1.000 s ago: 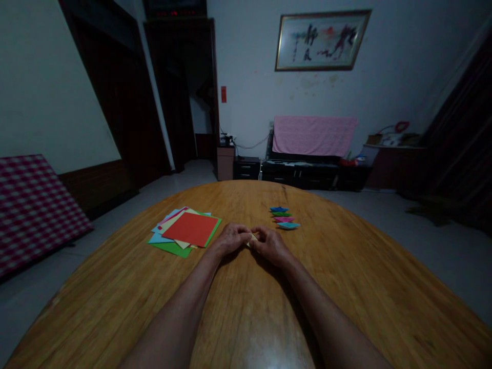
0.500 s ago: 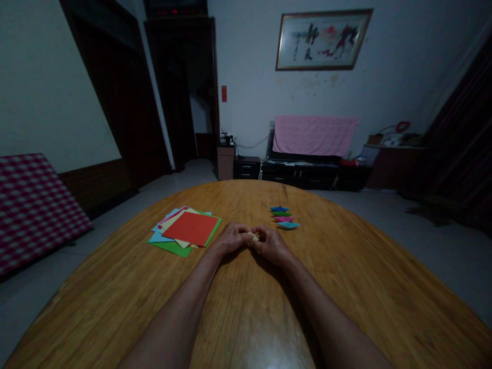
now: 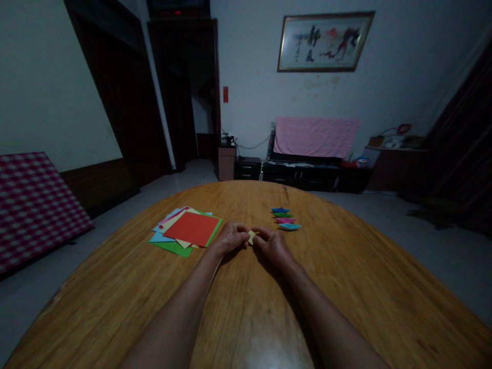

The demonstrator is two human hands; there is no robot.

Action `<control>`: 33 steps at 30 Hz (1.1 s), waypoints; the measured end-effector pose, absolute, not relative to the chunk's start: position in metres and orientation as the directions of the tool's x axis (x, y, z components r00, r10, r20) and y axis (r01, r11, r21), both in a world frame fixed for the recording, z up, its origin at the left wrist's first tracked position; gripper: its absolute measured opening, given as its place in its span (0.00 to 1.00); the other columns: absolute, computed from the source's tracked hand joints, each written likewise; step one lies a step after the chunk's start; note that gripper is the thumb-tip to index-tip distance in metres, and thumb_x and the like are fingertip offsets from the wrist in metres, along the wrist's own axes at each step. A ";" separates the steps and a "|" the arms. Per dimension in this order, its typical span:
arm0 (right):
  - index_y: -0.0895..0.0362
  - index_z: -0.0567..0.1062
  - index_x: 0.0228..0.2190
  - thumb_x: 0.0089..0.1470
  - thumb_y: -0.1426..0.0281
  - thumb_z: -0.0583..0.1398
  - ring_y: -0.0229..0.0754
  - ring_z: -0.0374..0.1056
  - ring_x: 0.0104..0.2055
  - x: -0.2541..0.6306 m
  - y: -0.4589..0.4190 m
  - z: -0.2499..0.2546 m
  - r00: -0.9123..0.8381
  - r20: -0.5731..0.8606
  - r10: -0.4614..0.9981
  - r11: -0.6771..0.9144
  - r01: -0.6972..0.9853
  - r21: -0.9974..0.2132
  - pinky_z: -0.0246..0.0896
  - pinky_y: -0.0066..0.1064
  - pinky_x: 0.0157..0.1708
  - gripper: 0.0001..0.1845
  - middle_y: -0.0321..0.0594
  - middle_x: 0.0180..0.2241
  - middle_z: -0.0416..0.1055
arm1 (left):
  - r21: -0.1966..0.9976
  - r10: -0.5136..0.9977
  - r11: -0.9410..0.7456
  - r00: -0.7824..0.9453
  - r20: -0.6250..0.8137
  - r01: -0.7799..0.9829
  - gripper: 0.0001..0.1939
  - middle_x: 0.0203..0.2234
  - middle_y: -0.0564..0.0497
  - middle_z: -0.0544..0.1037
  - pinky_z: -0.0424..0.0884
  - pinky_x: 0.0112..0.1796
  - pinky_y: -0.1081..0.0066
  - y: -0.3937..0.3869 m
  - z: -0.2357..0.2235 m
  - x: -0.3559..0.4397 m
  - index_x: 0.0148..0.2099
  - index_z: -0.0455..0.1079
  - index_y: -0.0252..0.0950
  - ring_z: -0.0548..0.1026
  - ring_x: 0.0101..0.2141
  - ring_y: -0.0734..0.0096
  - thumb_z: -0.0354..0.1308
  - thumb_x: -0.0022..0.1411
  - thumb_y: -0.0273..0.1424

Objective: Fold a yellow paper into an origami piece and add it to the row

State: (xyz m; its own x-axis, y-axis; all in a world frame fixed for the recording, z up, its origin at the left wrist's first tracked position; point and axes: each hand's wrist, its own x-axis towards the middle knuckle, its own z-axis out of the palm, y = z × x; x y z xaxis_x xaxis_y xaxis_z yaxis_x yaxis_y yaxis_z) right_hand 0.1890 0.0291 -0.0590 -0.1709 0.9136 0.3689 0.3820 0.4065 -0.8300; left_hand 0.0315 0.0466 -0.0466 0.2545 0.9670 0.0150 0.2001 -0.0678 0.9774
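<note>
Looking at a small folded yellow paper (image 3: 251, 237) at 12 o'clock, pinched between left hand (image 3: 232, 238) and right hand (image 3: 273, 245) with nearly closed fingers. Could easily tear or crease crooked from uneven pulling on such a tight pinch (tiny piece, so not much to grip). Can't make out the exact folds under the fingertips. Might also bump the row of little folded paper shapes (image 3: 286, 221) at 2 o'clock by swinging the right hand outward, or scatter the loose paper stack (image 3: 192, 229) at 9 across the wooden table (image 3: 246, 307) with a careless left forearm.
</note>
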 end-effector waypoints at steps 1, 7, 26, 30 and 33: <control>0.56 0.78 0.35 0.49 0.69 0.55 0.42 0.70 0.34 0.189 0.029 -0.059 -0.181 0.391 0.902 0.431 0.399 -0.809 0.63 0.30 0.34 0.14 0.38 0.30 0.76 | 0.969 0.972 -0.084 0.232 0.029 0.232 0.07 0.16 0.54 0.70 0.60 0.22 0.78 0.047 -0.046 0.033 0.29 0.72 0.31 0.66 0.18 0.79 0.55 0.46 0.26; 0.58 0.77 0.34 0.46 0.66 0.60 0.42 0.69 0.33 0.187 0.033 -0.065 -0.125 0.330 0.936 0.350 0.445 -0.824 0.63 0.30 0.33 0.13 0.39 0.30 0.76 | 0.979 0.977 -0.125 0.190 0.094 0.164 0.05 0.18 0.54 0.70 0.60 0.22 0.77 0.045 -0.044 0.039 0.27 0.70 0.32 0.67 0.20 0.78 0.56 0.45 0.28; 0.60 0.76 0.32 0.42 0.68 0.62 0.40 0.67 0.29 0.187 0.034 -0.064 -0.119 0.272 0.955 0.297 0.407 -0.864 0.60 0.27 0.27 0.12 0.37 0.27 0.74 | 0.999 0.955 -0.045 0.293 0.047 -0.013 0.07 0.16 0.56 0.67 0.57 0.20 0.78 0.035 -0.037 0.039 0.31 0.70 0.32 0.63 0.18 0.80 0.57 0.47 0.29; 0.59 0.75 0.29 0.45 0.64 0.61 0.38 0.66 0.26 0.187 0.032 -0.062 -0.097 0.268 0.959 0.285 0.343 -0.895 0.59 0.26 0.25 0.11 0.36 0.24 0.72 | 0.988 0.953 -0.152 0.268 0.144 0.011 0.07 0.19 0.55 0.69 0.58 0.22 0.78 0.036 -0.040 0.039 0.31 0.71 0.31 0.65 0.20 0.80 0.55 0.48 0.27; 0.59 0.74 0.27 0.47 0.59 0.59 0.37 0.65 0.23 0.187 0.028 -0.058 -0.080 0.265 0.961 0.277 0.264 -0.924 0.59 0.26 0.23 0.14 0.36 0.21 0.71 | 0.954 0.939 -0.257 0.274 0.208 0.156 0.07 0.21 0.53 0.72 0.60 0.24 0.78 0.041 -0.042 0.037 0.31 0.73 0.31 0.66 0.23 0.78 0.55 0.49 0.27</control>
State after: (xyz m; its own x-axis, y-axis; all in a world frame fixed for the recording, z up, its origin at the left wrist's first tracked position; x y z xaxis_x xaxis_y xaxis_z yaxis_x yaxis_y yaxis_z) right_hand 0.1865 0.0284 -0.0581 -0.0799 0.9608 0.2655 0.2635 0.2772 -0.9240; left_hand 0.0366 0.0409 -0.0419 0.2736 0.9391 0.2078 0.1565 -0.2567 0.9537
